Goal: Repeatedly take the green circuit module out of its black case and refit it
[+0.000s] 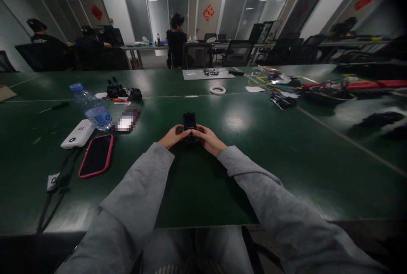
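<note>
Green table (203, 185) lies below; left hand (173, 136) and right hand (208, 138) hold a black box (190, 120), likely to keep it steady

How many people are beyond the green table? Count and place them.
3: first person at far left, second person just right of that, third person near centre. Others may be hidden.
</note>
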`<move>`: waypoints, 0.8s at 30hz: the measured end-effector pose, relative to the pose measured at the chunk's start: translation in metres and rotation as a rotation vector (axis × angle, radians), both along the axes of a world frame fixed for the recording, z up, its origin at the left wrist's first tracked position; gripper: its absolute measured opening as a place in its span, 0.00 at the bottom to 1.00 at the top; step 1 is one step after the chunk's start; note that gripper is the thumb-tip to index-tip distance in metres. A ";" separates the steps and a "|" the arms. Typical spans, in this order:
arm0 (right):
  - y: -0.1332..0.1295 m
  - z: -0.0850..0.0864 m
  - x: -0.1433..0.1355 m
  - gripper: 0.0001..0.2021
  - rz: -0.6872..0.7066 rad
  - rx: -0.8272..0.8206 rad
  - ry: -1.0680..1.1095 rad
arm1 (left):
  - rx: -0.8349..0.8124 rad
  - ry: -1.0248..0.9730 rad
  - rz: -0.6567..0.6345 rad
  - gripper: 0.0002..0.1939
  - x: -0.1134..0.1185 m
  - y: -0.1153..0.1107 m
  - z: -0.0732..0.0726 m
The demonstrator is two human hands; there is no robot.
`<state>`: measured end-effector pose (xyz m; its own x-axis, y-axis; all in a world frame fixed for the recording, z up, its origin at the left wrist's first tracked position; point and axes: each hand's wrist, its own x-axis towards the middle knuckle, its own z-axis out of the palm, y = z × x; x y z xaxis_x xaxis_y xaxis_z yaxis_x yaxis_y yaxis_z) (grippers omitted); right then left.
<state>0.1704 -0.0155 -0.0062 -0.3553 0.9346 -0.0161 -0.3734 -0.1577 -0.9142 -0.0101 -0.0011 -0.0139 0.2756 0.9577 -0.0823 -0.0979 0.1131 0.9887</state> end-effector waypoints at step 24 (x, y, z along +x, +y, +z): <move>0.004 -0.005 0.005 0.23 0.077 0.027 -0.026 | 0.017 -0.056 -0.080 0.26 -0.003 -0.005 0.003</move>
